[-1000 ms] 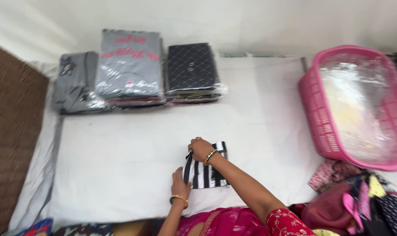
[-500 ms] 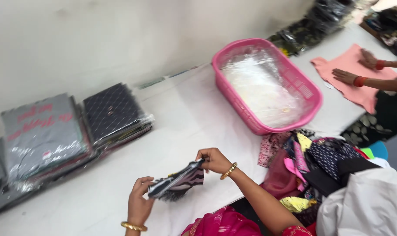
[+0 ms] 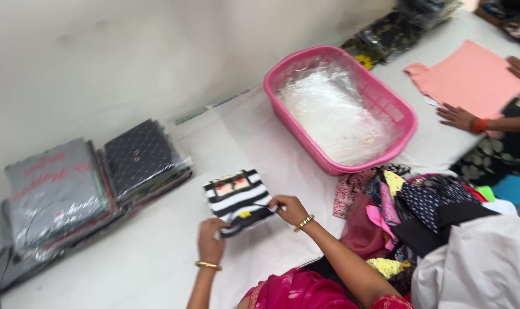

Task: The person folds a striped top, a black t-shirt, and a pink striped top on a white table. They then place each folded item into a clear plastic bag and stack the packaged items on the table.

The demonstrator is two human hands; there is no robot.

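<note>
Both hands — left hand (image 3: 211, 243), right hand (image 3: 291, 210) — pinch the folded black-and-white striped cloth garment (image 3: 238, 200), raised just above the white table (image 3: 157, 257); loosened fingers might let the fold spring open

Plain pale wall (image 3: 157, 51), white-covered work surface (image 3: 128, 263), soft even light

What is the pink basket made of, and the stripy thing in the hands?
The pink basket looks like hard moulded plastic: a smooth, slightly glossy rim and slotted walls. It holds clear plastic bags, crinkly and shiny. The striped garment, held by the left hand and right hand, looks like soft folded cloth, probably knit; whether it is wrapped, I cannot tell.
</note>
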